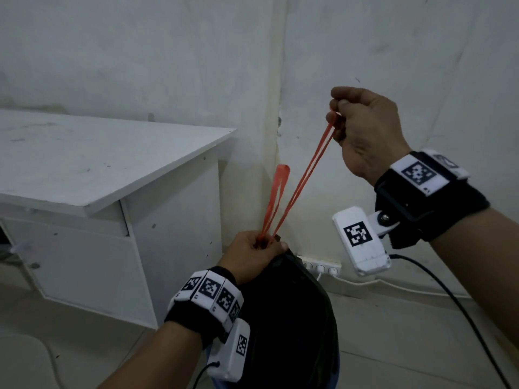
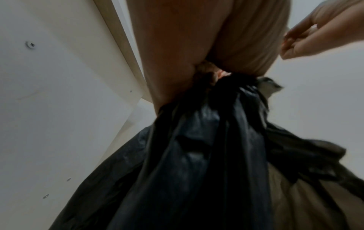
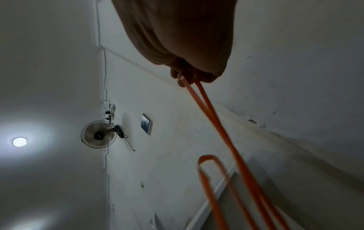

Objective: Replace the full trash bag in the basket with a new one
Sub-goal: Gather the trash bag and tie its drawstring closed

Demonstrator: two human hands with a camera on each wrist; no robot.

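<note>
Head view, left hand (image 1: 254, 254) grips black trash bag (image 1: 283, 318) neck (contents hidden), right hand (image 1: 365, 130) pinches orange drawstring (image 1: 306, 175)

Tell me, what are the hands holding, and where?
The left hand grips the black trash bag by its gathered neck. The right hand pinches the top of one orange drawstring loop.

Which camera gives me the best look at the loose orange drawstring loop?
The head view: the loose orange drawstring loop stands whole above the left hand. Right wrist view shows it blurred and cut off below; left wrist view shows no loop, only the black plastic trash bag.
</note>
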